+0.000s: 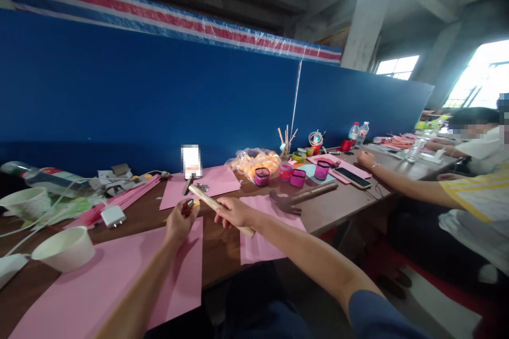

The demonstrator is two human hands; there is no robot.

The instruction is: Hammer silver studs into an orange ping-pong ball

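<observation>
My right hand (235, 212) is closed around the wooden handle of a small hammer (207, 198), whose head points up and left, just above the table. My left hand (181, 220) pinches a small object (190, 205) with red and yellow parts, right under the hammer head. Both hands hover over pink paper sheets (119, 275) on the brown table (222, 251).
A second hammer (302, 198) lies to the right. White paper bowls (63, 248) and a white charger (113, 216) sit at left. Pink cups (297, 178), a bag of orange balls (254, 161) and a phone (353, 177) lie further back. Another person's arm (397, 180) rests on the table at right.
</observation>
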